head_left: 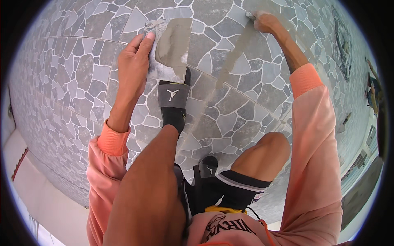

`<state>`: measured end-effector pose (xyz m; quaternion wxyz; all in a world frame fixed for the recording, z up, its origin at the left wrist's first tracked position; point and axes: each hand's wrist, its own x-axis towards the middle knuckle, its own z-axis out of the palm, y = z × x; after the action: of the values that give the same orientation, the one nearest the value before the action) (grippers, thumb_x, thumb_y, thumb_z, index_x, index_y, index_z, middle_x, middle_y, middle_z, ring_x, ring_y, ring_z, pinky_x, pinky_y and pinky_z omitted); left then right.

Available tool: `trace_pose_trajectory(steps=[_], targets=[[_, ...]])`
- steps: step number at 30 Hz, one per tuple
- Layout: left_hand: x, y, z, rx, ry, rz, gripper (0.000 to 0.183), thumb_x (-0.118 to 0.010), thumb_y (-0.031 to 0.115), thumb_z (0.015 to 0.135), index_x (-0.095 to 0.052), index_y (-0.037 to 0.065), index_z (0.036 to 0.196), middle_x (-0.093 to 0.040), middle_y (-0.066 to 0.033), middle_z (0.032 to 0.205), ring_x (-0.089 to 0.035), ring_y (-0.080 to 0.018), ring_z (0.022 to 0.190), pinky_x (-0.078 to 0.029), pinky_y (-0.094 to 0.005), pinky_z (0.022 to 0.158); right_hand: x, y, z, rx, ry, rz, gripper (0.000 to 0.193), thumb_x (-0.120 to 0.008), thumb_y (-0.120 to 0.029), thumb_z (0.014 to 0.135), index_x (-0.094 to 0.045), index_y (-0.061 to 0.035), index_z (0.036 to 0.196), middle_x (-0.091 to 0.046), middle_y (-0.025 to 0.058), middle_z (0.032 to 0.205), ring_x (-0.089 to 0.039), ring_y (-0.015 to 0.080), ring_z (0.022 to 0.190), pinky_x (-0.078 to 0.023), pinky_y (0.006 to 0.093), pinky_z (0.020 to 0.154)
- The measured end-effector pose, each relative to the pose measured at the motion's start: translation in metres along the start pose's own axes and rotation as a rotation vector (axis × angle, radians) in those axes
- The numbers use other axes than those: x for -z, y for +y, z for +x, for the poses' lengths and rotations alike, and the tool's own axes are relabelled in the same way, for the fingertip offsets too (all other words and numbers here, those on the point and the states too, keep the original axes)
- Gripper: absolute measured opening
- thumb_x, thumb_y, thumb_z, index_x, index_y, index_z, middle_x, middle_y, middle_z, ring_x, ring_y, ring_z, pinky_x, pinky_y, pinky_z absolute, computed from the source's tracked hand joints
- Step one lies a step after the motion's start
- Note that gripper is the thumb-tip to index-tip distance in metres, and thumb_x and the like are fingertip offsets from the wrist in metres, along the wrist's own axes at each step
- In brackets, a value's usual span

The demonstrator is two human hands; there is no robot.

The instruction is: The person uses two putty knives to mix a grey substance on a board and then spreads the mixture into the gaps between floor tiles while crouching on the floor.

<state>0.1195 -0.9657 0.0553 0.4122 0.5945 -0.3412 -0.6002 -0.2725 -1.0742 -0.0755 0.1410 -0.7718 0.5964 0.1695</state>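
Clearly, the left hand [135, 59] grips a flat, rectangular silvery metal plate [167, 74] by its left edge, long axis running away from the body. Grey paste [175, 41] covers much of it, so plenty looks unspread. Rightward, a smeared grey strip [235, 54] already crosses stone-patterned grey floor tiles [204, 87]. At its far end, the right hand [266, 22] pinches a small silvery-grey tool [249, 16], mostly hidden, apparently pointing left.

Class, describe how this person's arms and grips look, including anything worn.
Loose, wrinkled, pale salmon-pink fabric covers the left sleeve and right sleeve. The left cuff and right cuff are brighter orange, ending above the wrists. The left grip and right grip wear no gloves.
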Motion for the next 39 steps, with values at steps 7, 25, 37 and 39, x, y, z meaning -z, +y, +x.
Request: trace_pose_trajectory(steps=[7, 25, 37, 39], targets=[[-0.026, -0.001, 0.011, -0.055, -0.129, -0.058, 0.026, -0.061, 0.022, 0.097, -0.067, -0.003, 0.102, -0.062, 0.0030, 0.082, -0.049, -0.0016, 0.069, -0.039, -0.0190, 0.059, -0.003, -0.134, -0.114, -0.059, -0.167, 0.144, 0.026, -0.054, -0.010, 0.087, -0.061, -0.0033, 0.111, -0.066, 0.0200, 0.106, -0.063, 0.0392, 0.101, -0.052, 0.0481, 0.083], [-0.038, -0.017, -0.027, -0.048, -0.139, -0.134, 0.026, -0.060, 0.021, 0.097, -0.066, -0.004, 0.102, -0.065, -0.0001, 0.086, -0.056, -0.0050, 0.073, -0.046, -0.0216, 0.064, 0.011, -0.085, -0.217, -0.155, -0.534, 1.008, 0.033, -0.065, -0.024, 0.087, -0.064, -0.0004, 0.110, -0.063, 0.0062, 0.082, -0.058, 0.0128, 0.070, -0.047, 0.0287, 0.056], [0.036, 0.008, -0.107, -0.084, -0.018, -0.021, 0.028, -0.058, 0.021, 0.098, -0.064, -0.004, 0.110, -0.068, -0.0040, 0.097, -0.062, -0.0086, 0.083, -0.051, -0.0240, 0.073, -0.099, -0.197, -0.244, 0.097, 0.338, 0.095, 0.015, -0.058, -0.007, 0.081, -0.061, -0.0008, 0.094, -0.059, 0.0173, 0.096, -0.061, 0.0340, 0.089, -0.052, 0.0443, 0.077], [0.037, 0.027, -0.116, -0.075, -0.077, 0.091, 0.031, -0.056, 0.024, 0.099, -0.063, -0.003, 0.113, -0.067, -0.0042, 0.100, -0.063, -0.0087, 0.084, -0.051, -0.0243, 0.074, -0.107, -0.215, -0.245, 0.095, 0.353, -0.059, 0.018, -0.060, -0.006, 0.078, -0.060, -0.0014, 0.095, -0.058, 0.0160, 0.096, -0.060, 0.0352, 0.090, -0.053, 0.0456, 0.075]])
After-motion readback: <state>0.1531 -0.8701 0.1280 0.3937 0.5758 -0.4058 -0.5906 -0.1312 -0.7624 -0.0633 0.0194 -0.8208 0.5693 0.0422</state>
